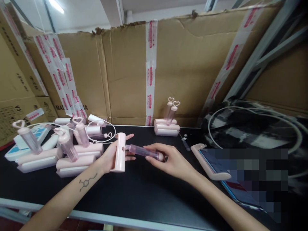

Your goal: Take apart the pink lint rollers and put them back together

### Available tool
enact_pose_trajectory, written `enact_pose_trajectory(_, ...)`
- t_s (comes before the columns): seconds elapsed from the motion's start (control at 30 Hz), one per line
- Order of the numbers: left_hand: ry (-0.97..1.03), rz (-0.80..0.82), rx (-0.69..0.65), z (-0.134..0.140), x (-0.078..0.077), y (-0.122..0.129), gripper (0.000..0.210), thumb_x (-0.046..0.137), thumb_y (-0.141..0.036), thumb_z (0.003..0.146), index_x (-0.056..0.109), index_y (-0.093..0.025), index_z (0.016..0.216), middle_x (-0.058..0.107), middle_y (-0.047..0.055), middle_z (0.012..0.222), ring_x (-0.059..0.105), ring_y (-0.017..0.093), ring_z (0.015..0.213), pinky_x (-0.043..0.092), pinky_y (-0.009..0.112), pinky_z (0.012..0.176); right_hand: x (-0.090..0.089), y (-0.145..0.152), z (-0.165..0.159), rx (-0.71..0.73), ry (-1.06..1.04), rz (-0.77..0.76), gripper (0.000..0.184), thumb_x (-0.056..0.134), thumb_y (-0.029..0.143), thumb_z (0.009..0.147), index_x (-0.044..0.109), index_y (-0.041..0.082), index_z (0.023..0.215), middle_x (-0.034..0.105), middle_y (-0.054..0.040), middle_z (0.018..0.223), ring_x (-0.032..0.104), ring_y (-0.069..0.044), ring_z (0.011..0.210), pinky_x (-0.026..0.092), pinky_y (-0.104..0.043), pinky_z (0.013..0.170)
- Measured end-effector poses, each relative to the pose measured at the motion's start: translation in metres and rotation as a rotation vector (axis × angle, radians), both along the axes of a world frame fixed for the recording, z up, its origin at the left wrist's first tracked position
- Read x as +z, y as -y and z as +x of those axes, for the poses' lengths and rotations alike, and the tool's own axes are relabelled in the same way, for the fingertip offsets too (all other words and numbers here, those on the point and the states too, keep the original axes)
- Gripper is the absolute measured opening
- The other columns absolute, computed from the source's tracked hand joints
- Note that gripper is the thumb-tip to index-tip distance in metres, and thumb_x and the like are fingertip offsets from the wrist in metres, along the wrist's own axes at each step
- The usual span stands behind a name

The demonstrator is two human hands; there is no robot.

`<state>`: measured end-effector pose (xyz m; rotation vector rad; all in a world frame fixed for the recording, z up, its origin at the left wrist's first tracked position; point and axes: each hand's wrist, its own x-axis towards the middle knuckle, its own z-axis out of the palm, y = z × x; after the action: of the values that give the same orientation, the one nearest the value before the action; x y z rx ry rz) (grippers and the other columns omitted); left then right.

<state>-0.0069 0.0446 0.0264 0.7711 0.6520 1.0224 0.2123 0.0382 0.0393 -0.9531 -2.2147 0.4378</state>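
Note:
My left hand (109,157) holds a glossy pink half-round base (121,160) upright, its fingers stretched out behind it. A round hole in the base faces right. My right hand (167,159) pinches a translucent purple tube (141,150) by its pink-capped end. The tube lies nearly level, and its narrow tip is at or just beside the hole; I cannot tell whether it is inside. To the left stand finished-looking pink bases (79,162) with purple tubes (68,147) upright in them, topped by heart-shaped loops (78,120).
Two more tubes (171,114) stand on pink bases (166,128) at the back. A loose purple tube (186,144) lies nearby. At right, another pink piece (209,163) rests against a phone (231,183), beside a white cable (211,115) and black plastic. Cardboard (125,73) walls the black table (144,195).

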Motion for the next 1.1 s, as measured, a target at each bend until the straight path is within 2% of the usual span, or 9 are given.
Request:
enact_pose_trajectory(0.07, -0.035, 0.035, 0.044, 0.002, -0.002, 0.0, 0.031, 0.043, -0.028, 0.087, 0.053, -0.019, 0.114, 0.064, 0.005, 0.076, 0.066, 0.022, 0.076, 0.055, 0.04, 0.068, -0.001, 0.003, 0.0, 0.008, 0.034, 0.069, 0.027, 0.059, 0.031, 0.079, 0.064, 0.019, 0.103, 0.066, -0.0034, 0.087, 0.056, -0.011, 0.064, 0.042, -0.022, 0.06)
enact_pose_trajectory(0.17, -0.092, 0.061, 0.067, 0.003, -0.005, 0.0, 0.021, 0.042, -0.031, 0.087, 0.053, -0.018, 0.099, 0.064, 0.006, 0.077, 0.065, 0.019, 0.062, 0.055, 0.032, 0.052, 0.0, 0.007, 0.001, 0.023, 0.096, 0.141, 0.028, 0.057, 0.03, 0.081, 0.063, 0.021, 0.107, 0.064, -0.0016, 0.081, 0.052, -0.009, 0.058, 0.041, -0.02, 0.058)
enact_pose_trajectory(0.23, -0.123, 0.076, 0.044, 0.002, -0.005, 0.0, 0.021, 0.04, -0.034, 0.087, 0.052, -0.018, 0.095, 0.063, 0.004, 0.072, 0.062, 0.015, 0.051, 0.053, 0.027, 0.043, 0.002, 0.009, 0.003, 0.037, 0.149, 0.163, 0.029, 0.055, 0.031, 0.082, 0.061, 0.022, 0.11, 0.062, -0.0007, 0.078, 0.051, -0.008, 0.056, 0.039, -0.019, 0.056)
enact_pose_trajectory(0.33, -0.176, 0.106, -0.047, 0.001, -0.004, 0.0, 0.026, 0.036, -0.039, 0.088, 0.049, -0.019, 0.097, 0.062, 0.003, 0.071, 0.059, 0.014, 0.043, 0.051, 0.026, 0.038, 0.002, 0.009, 0.006, 0.085, 0.218, 0.193, 0.032, 0.052, 0.031, 0.085, 0.06, 0.019, 0.113, 0.06, -0.0014, 0.075, 0.052, -0.009, 0.057, 0.037, -0.019, 0.053)
enact_pose_trajectory(0.53, -0.184, 0.147, -0.154, -0.003, -0.005, -0.002, 0.028, 0.036, -0.042, 0.087, 0.046, -0.02, 0.101, 0.063, 0.005, 0.077, 0.067, 0.022, 0.052, 0.051, 0.028, 0.037, -0.006, 0.008, 0.007, 0.124, 0.257, 0.334, 0.033, 0.049, 0.03, 0.088, 0.057, 0.016, 0.117, 0.06, -0.0021, 0.074, 0.048, -0.007, 0.052, 0.034, -0.02, 0.05)
enact_pose_trajectory(0.67, -0.189, 0.022, -0.184, -0.006, 0.0, 0.0, 0.024, 0.039, -0.039, 0.086, 0.046, -0.02, 0.098, 0.064, 0.006, 0.078, 0.067, 0.022, 0.052, 0.055, 0.033, 0.044, -0.003, 0.012, 0.007, 0.103, 0.309, 0.472, 0.034, 0.05, 0.028, 0.087, 0.056, 0.017, 0.119, 0.062, -0.0025, 0.076, 0.048, -0.008, 0.052, 0.033, -0.021, 0.05)
enact_pose_trajectory(0.83, -0.175, -0.069, -0.239, -0.006, 0.008, 0.004, 0.022, 0.044, -0.034, 0.084, 0.049, -0.018, 0.1, 0.064, 0.007, 0.082, 0.067, 0.021, 0.055, 0.055, 0.032, 0.048, 0.006, 0.015, 0.011, 0.093, 0.418, 0.532, 0.034, 0.048, 0.03, 0.087, 0.057, 0.02, 0.119, 0.064, -0.0031, 0.076, 0.047, -0.009, 0.049, 0.031, -0.024, 0.048)
enact_pose_trajectory(0.97, -0.171, -0.045, -0.168, 0.0, 0.005, 0.006, 0.018, 0.045, -0.03, 0.085, 0.05, -0.017, 0.096, 0.064, 0.006, 0.081, 0.067, 0.019, 0.055, 0.056, 0.033, 0.05, 0.006, 0.015, 0.011, 0.092, 0.45, 0.597, 0.033, 0.047, 0.028, 0.088, 0.057, 0.02, 0.119, 0.066, -0.0042, 0.078, 0.048, -0.01, 0.05, 0.03, -0.026, 0.047)
enact_pose_trajectory(1.1, -0.227, 0.012, -0.031, 0.008, -0.003, 0.006, 0.022, 0.036, -0.038, 0.088, 0.045, -0.018, 0.088, 0.065, 0.005, 0.073, 0.064, 0.019, 0.049, 0.053, 0.033, 0.041, -0.003, 0.018, 0.006, 0.08, 0.472, 0.665, 0.031, 0.047, 0.023, 0.089, 0.058, 0.017, 0.117, 0.066, -0.006, 0.077, 0.05, -0.012, 0.052, 0.033, -0.027, 0.048)
